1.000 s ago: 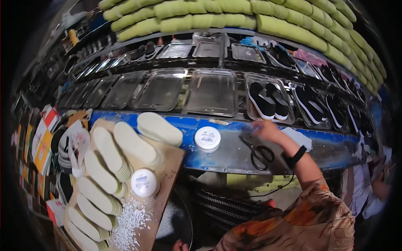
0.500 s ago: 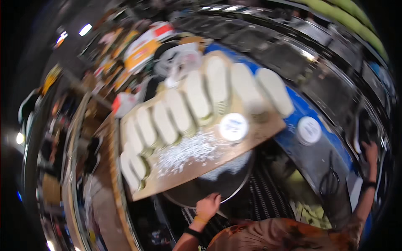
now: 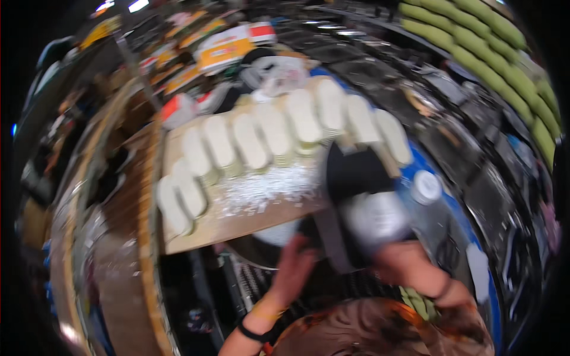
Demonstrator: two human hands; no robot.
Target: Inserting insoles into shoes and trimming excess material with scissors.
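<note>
My right hand is closed on a black-and-white bundle of shoe-like pieces, smeared by motion, in front of the board's right part. Close to the bundle's lower left side is my left hand; its fingers are blurred, and whether they touch the dark part there I cannot tell. On the tan board stand stacks of cream insoles in a row. Small white bits lie heaped before them. Partly under the board sits a round basin with white stuff in it.
A white round-lidded tub stands right of the board on a blue-edged surface. Beyond are dark trays and green rolls. Boxes and bags crowd the back. At left runs a wooden-edged bench.
My right hand has come in from the far right side with the black-and-white bundle. My left hand has left the basin's rim and risen toward it. The view has shifted.
</note>
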